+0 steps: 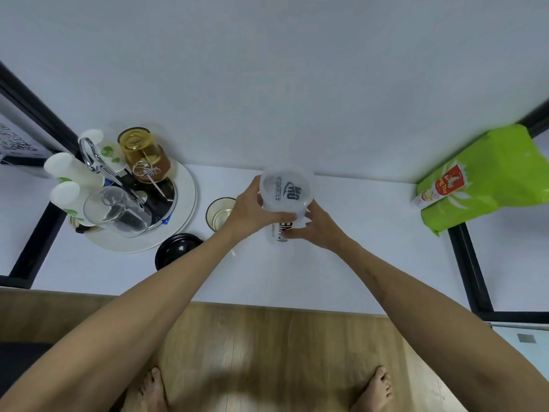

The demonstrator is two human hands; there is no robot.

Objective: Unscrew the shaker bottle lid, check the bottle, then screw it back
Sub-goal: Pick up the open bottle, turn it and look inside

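I hold a translucent white shaker bottle (285, 190) with black lettering in both hands above the white table (371, 257), near the back wall. It has no lid on, and its round end tilts up towards me. My left hand (252, 209) grips the bottle's upper left side. Around the lower body, on the right, my right hand (319, 230) is closed. A black lid (175, 252) lies on the table to the left, partly hidden by my left forearm.
A round white tray (181, 230) at the left holds upturned glasses and white cups on a rack. A small dark-rimmed glass (218, 214) stands just left of my left hand. A green bag (490, 179) lies at the right. Black frame bars (466, 263) edge the table.
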